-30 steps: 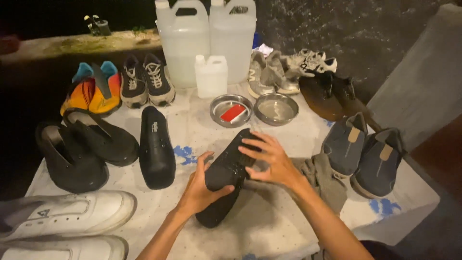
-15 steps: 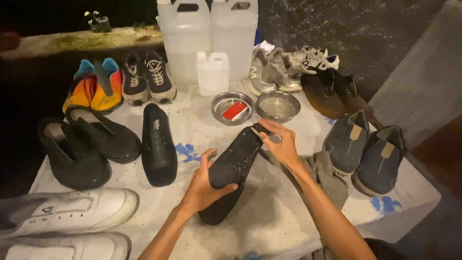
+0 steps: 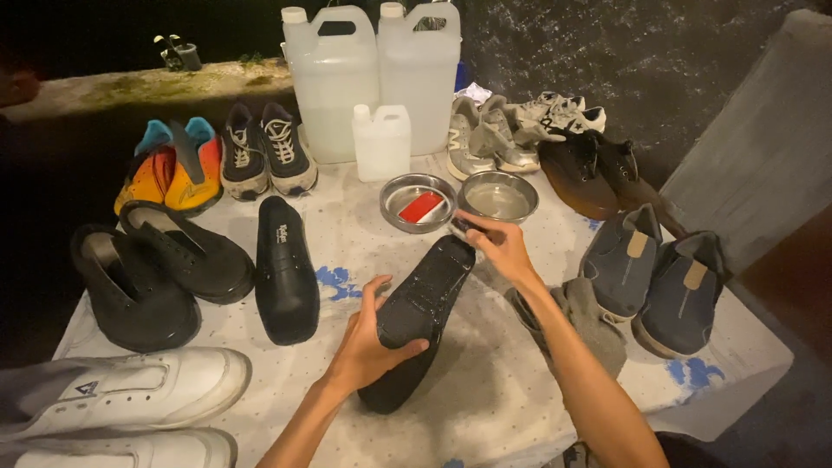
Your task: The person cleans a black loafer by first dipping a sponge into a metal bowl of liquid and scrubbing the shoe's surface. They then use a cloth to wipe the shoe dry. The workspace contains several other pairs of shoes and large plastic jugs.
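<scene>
My left hand (image 3: pixel 368 347) covered part of the black shoe (image 3: pixel 420 312), and its upper faced away from me. Whatever my right hand (image 3: pixel 498 247) pinched was too small and dark to tell. The white sneakers (image 3: pixel 121 407) ran off the frame's left and bottom edges. A grey cloth (image 3: pixel 589 316) lay partly behind my right forearm.

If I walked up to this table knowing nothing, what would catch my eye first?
Probably the black shoe held sole-up at the table's middle: the left hand grips its heel end while the right hand works at its toe. Behind it stand two big translucent jugs, and pairs of shoes ring the cloth, including bright orange-and-blue ones at far left.
</scene>
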